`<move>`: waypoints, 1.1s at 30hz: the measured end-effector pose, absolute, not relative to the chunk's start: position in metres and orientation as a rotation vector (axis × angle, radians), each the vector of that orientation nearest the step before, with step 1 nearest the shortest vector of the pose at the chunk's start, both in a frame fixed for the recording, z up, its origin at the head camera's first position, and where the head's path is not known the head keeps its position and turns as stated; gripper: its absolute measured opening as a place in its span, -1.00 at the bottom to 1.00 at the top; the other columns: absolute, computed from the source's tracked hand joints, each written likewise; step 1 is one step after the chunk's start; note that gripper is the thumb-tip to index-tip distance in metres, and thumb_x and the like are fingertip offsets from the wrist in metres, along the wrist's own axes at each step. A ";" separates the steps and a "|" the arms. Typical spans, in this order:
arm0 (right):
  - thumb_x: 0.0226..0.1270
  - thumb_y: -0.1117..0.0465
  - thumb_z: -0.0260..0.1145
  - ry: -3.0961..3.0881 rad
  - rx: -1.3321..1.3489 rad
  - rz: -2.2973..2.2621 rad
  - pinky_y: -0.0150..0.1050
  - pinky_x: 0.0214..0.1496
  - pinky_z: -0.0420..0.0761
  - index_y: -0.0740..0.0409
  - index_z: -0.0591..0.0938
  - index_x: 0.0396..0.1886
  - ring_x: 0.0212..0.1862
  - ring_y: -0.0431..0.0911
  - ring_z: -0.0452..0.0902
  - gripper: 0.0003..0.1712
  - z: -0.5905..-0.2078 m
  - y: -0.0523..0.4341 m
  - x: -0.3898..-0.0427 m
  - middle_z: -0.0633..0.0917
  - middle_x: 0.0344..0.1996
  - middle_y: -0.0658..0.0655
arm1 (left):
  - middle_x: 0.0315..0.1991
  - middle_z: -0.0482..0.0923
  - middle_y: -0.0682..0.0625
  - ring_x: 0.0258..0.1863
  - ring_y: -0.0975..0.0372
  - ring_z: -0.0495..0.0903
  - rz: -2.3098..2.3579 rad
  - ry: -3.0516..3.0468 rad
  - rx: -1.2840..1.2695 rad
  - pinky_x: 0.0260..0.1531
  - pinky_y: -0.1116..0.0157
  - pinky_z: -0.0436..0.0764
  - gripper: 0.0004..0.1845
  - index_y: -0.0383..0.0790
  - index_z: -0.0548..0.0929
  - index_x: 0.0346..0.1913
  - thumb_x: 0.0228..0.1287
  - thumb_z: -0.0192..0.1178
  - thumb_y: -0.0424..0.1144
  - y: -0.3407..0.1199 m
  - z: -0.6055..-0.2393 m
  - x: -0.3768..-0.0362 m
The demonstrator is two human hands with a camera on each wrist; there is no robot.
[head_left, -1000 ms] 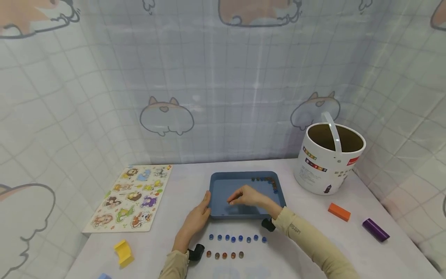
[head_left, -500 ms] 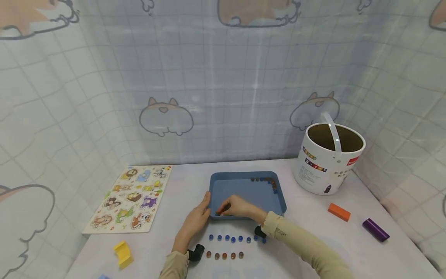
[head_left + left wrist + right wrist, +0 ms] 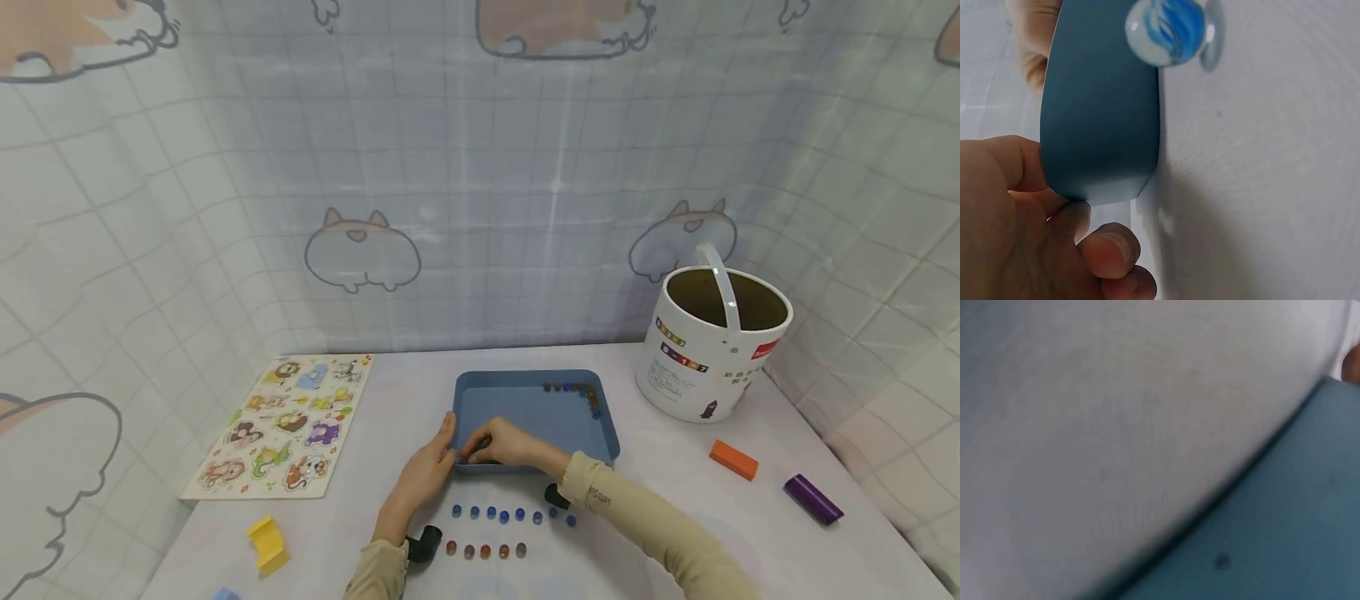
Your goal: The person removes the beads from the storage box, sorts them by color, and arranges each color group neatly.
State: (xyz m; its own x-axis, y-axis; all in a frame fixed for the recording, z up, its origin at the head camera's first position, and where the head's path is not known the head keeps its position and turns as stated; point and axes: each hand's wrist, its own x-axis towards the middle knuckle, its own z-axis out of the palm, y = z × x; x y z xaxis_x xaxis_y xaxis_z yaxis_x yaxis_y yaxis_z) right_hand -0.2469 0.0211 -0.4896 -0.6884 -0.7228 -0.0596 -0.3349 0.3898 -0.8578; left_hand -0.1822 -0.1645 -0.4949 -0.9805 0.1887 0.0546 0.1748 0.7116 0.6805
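Observation:
A shallow blue tray (image 3: pixel 536 425) lies on the table. My left hand (image 3: pixel 423 475) grips its front left corner, thumb at the rim and fingers along the outer wall; in the left wrist view the fingertips (image 3: pixel 1110 251) curl beside that corner. My right hand (image 3: pixel 506 443) reaches inside the same corner, thumb and index finger pinched low behind the front wall around a small dark marble, mostly hidden. Along the tray's back right corner run several brown and blue marbles (image 3: pixel 593 400). The right wrist view is blurred, with the tray wall (image 3: pixel 1285 506) across it.
In front of the tray lie a row of blue marbles (image 3: pixel 504 517) and a row of brown ones (image 3: pixel 485 552). A white bucket (image 3: pixel 690 375) stands right, near orange (image 3: pixel 733 460) and purple blocks (image 3: pixel 813 499). An animal puzzle board (image 3: pixel 281 425) and yellow block (image 3: pixel 267 546) lie left.
My right hand has moved left and toward me, from over the tray's middle down into its front left corner. The left hand stays at the tray.

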 end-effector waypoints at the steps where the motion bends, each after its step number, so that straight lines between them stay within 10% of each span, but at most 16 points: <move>1: 0.24 0.33 0.34 2.216 -0.900 -1.254 -0.38 -0.17 0.69 0.20 0.76 -0.15 -0.16 -0.12 0.72 -0.80 -0.487 0.024 -0.247 0.78 -0.18 0.16 | 0.53 0.01 -0.15 0.48 -0.01 0.15 1.141 2.891 0.308 0.42 -0.03 0.22 -0.38 -0.29 0.04 0.51 0.46 -0.12 -0.29 -0.165 -0.495 -0.183; 15: 0.33 0.21 0.29 2.118 -0.744 -1.501 -0.12 0.10 0.66 0.30 0.65 0.06 -0.01 -0.10 0.69 -0.64 -0.442 0.099 -0.220 0.72 0.02 0.23 | 0.54 -0.02 -0.13 0.51 0.00 0.09 1.148 2.888 0.284 0.46 -0.01 0.14 -0.38 -0.28 0.04 0.51 0.46 -0.11 -0.29 -0.164 -0.496 -0.181; 23: 0.31 0.20 0.31 2.064 -0.559 -1.627 -0.38 -0.49 0.37 0.37 0.63 0.06 -0.44 -0.24 0.43 -0.59 -0.455 0.129 -0.171 0.73 -0.02 0.21 | 0.55 -0.02 -0.10 0.52 0.04 0.06 1.161 2.877 0.257 0.48 0.02 0.13 -0.37 -0.22 0.01 0.52 0.46 -0.11 -0.26 -0.163 -0.493 -0.184; 33: 0.23 0.24 0.35 2.059 -0.408 -1.711 -0.52 -0.60 0.30 0.37 0.70 -0.08 -0.61 -0.37 0.24 -0.68 -0.500 0.129 -0.121 0.76 -0.13 0.21 | 0.54 -0.03 -0.16 0.52 0.00 0.06 1.157 2.879 0.292 0.47 0.00 0.12 -0.38 -0.30 0.03 0.51 0.45 -0.13 -0.30 -0.163 -0.496 -0.183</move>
State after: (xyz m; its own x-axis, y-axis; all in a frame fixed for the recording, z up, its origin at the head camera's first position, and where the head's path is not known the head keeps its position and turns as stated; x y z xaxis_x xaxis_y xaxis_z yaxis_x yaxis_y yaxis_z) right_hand -0.1210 0.1293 -0.5001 -0.8643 -0.4837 -0.1378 0.0471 0.1950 -0.9797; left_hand -0.1833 -0.1630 -0.4958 -0.9821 0.1827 0.0462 0.1639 0.7069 0.6880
